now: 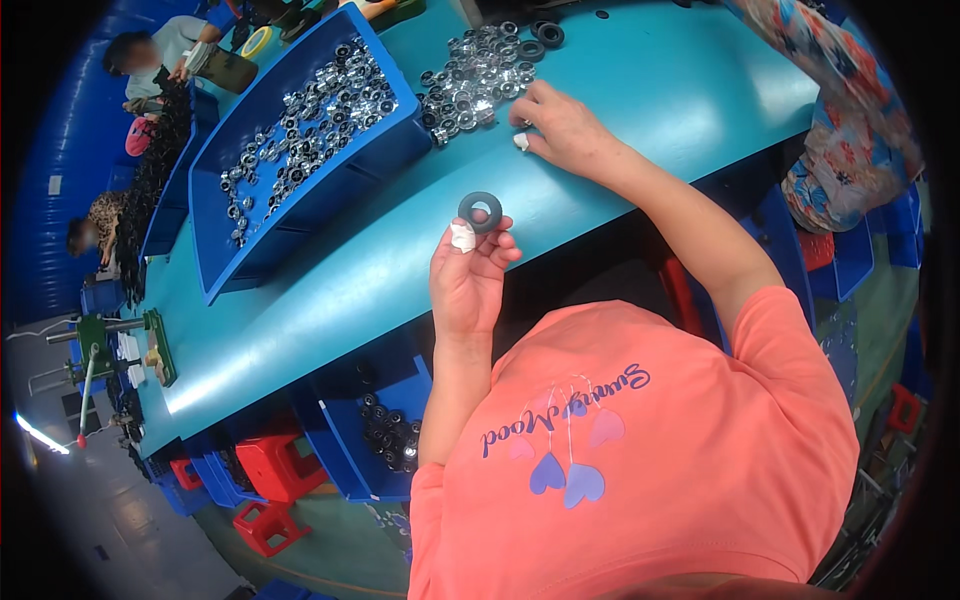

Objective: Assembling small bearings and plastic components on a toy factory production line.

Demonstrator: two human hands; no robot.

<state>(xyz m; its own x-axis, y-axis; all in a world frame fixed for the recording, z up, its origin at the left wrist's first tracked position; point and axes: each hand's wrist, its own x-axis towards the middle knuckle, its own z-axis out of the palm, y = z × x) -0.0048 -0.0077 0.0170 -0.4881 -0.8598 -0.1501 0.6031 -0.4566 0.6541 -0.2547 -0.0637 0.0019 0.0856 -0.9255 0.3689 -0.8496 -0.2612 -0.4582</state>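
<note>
My left hand (470,270), palm up with white tape on the thumb, holds a small black rubber tyre (480,212) upright between thumb and fingers. The tyre's open middle shows through, above the near edge of the table. Farther off, my right hand (568,130) is at the right side of a loose pile of shiny silver wheel hubs (470,85). Its fingers curl toward the taped thumb; whatever lies between them is too small to make out. A few black tyres (548,35) lie at the pile's far right.
A blue bin (405,125) of silver hubs stands left on the turquoise table (680,90). Below the edge is another blue bin (345,440) with black parts. Red stools (275,468) stand lower left. A person in a floral sleeve (850,70) is at right; others sit far left.
</note>
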